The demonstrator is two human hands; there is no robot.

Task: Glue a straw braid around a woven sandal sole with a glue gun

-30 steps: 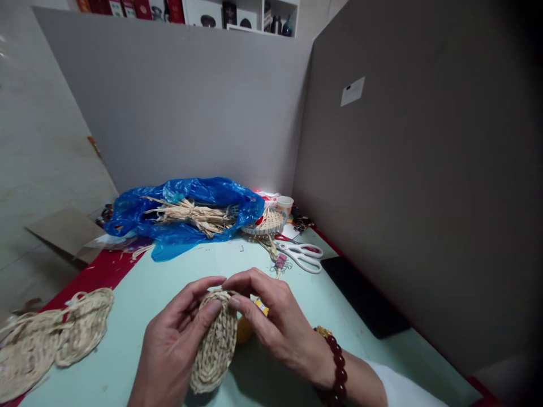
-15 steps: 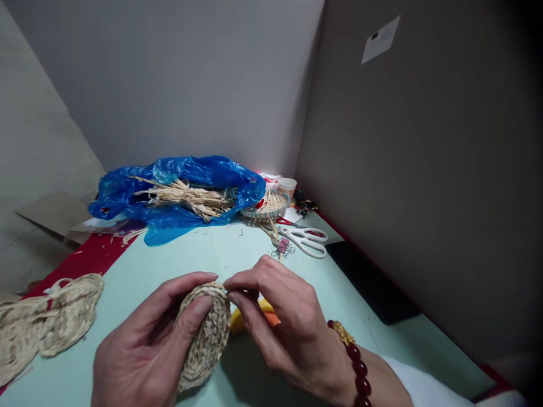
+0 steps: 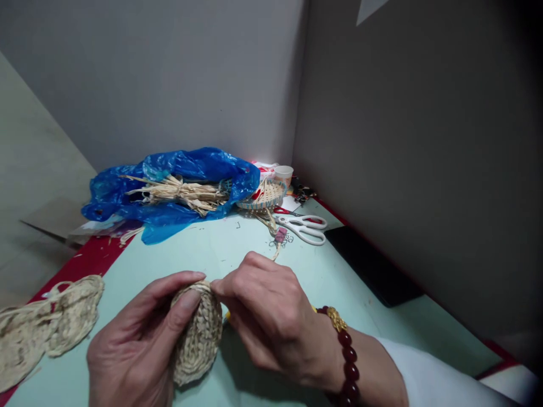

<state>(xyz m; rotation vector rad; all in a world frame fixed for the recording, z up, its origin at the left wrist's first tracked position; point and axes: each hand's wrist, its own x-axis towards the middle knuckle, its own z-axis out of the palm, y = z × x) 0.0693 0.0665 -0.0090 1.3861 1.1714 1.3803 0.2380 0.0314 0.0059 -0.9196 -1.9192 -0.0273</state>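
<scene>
My left hand (image 3: 139, 339) is closed around an oval coiled piece of woven straw (image 3: 199, 333), its thumb pressed on the near face and its fingers behind. The piece stands on edge, tilted, above the table. My right hand (image 3: 271, 314) is closed in a pinch at the upper right rim of the piece, the index fingertip touching the edge. What lies between those fingers is hidden. A red bead bracelet (image 3: 351, 370) circles the right wrist. Another woven straw piece (image 3: 72, 316), with loose strands across it, lies on the table at the left.
A blue plastic bag (image 3: 114, 189) with a bundle of straw (image 3: 182, 193) lies at the back. Beside it are a shallow basket (image 3: 271, 195), a paper cup (image 3: 284, 174), white-handled scissors (image 3: 307, 229) and a pink clip (image 3: 280, 234). A black flat object (image 3: 373, 268) rests by the right partition.
The view has shifted slightly. The right hand has turned, its knuckles now covering the thumb more, and the yellow thing behind it is mostly hidden. Left hand still holds the woven piece.
</scene>
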